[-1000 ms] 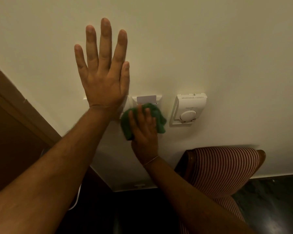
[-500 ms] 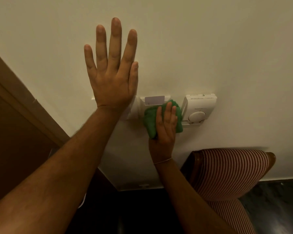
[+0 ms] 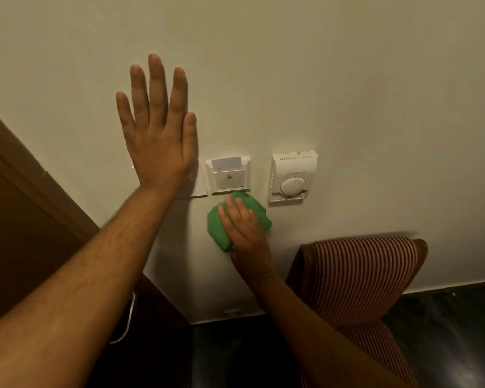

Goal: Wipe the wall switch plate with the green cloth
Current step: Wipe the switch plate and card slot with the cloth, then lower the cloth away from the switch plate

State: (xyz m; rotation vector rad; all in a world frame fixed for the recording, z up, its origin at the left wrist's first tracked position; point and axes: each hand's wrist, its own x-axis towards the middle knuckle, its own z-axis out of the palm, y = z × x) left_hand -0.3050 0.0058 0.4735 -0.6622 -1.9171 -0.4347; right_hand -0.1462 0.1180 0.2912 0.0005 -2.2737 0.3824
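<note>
Green cloth (image 3: 237, 219), soft, light and bunched, sits pressed to the wall under the flat right hand (image 3: 247, 236) just below the switch plate (image 3: 229, 176), while the left hand (image 3: 158, 130) rests spread and empty beside it.

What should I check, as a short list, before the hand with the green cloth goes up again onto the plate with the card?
1. Cloth held: ok. The right hand presses the green cloth flat on the wall.
2. Cloth on the plate: not ok. It sits just below the card switch plate, with only its top edge near the plate's lower rim.
3. Card seated: ok. The white card stands in the slot; wipe gently around it.
4. Left hand clear: ok. It lies flat on the wall, covering part of the left plate, not the card plate.
5. Thermostat clear: ok, apart from the cloth.
6. Plate clean: cannot tell.
</note>
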